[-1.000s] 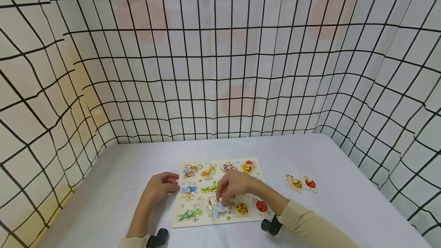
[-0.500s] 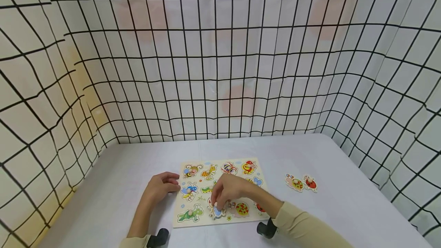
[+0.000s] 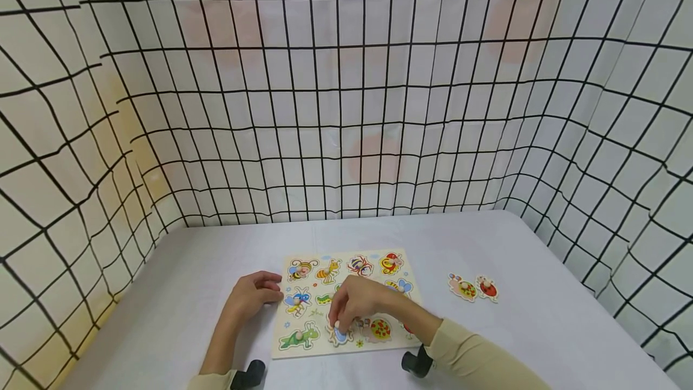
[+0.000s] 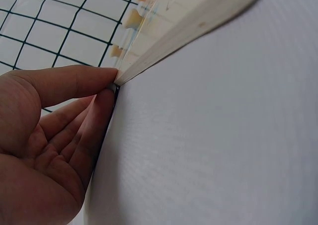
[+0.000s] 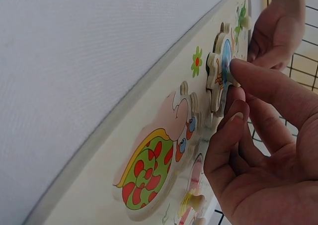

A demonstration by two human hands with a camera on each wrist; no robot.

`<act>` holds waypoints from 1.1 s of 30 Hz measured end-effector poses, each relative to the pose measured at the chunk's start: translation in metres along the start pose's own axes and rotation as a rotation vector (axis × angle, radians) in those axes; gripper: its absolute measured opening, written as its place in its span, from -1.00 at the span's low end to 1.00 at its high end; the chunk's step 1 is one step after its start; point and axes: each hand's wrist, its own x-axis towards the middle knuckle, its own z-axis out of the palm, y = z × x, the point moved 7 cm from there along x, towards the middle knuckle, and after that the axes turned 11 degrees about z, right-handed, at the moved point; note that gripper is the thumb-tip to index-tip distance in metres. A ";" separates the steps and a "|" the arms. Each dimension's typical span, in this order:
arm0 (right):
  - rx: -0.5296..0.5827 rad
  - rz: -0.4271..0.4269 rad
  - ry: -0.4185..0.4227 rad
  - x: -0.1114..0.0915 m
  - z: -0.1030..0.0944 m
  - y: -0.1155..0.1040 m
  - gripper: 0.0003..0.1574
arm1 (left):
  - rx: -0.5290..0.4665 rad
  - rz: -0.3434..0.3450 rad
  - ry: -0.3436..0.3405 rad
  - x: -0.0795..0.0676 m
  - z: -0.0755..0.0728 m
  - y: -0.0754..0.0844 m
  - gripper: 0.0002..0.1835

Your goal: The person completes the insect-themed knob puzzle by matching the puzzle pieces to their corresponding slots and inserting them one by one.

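Note:
A wooden peg puzzle board [image 3: 319, 351] with colourful insect pieces lies on the table. My right hand [image 3: 357, 303] is over its front row and pinches the knob of a blue-bodied bug puzzle piece [image 3: 340, 337] between thumb and fingers. In the right wrist view that puzzle piece [image 5: 218, 68] sits slightly raised and askew at its recess. Beside it, a snail-shaped recess [image 5: 149, 170] shows its printed picture. My left hand [image 3: 251, 294] rests at the board's left edge, thumb and fingers touching it; in the left wrist view the fingertips meet the board's edge [image 4: 189, 38].
A snail piece [image 3: 462, 287] and a ladybug piece [image 3: 487, 288] lie on the white tabletop [image 3: 216, 251] to the right of the board. Black netting [image 3: 341, 107] over white sheets encloses the table at the back and sides.
My right hand has moved a little left and toward me with the bug puzzle piece, bringing it down over its recess. The left hand has stayed at the board's edge.

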 end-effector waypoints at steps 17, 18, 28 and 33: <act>0.016 0.000 0.004 0.004 0.003 0.004 -0.81 | -0.006 0.006 0.010 0.001 0.001 -0.002 -0.64; 0.017 0.001 0.006 0.003 0.003 0.004 -0.81 | -0.005 0.006 0.010 0.001 0.001 -0.002 -0.64; 0.010 0.009 0.011 0.004 0.003 0.006 -0.83 | -0.006 0.011 0.004 0.002 0.001 -0.002 -0.64; 0.012 0.013 0.014 0.005 0.003 0.008 -0.82 | -0.004 0.013 0.002 0.001 0.000 -0.001 -0.64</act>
